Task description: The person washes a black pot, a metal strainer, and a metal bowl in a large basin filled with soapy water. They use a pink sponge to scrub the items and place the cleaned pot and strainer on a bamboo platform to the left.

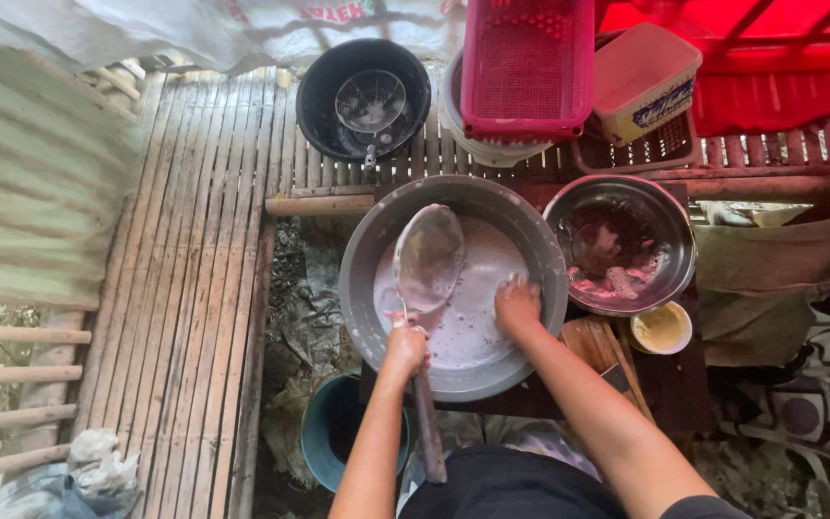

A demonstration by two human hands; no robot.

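Note:
A large grey metal basin (367, 288) holds milky, soapy water. My left hand (403, 344) grips the long handle of a big metal ladle (428, 255), whose bowl is tilted over the water. My right hand (517, 306) dips into the water at the basin's right side, fingers curled; I cannot tell whether it holds anything under the surface.
A smaller steel bowl (676, 223) with pinkish water sits to the right, a small yellow cup (662, 330) below it. Behind are a black pan with a wire strainer (369, 101), a pink basket (527, 67) and a lidded tub (641, 77). A teal bucket (319, 432) stands below the bamboo slats.

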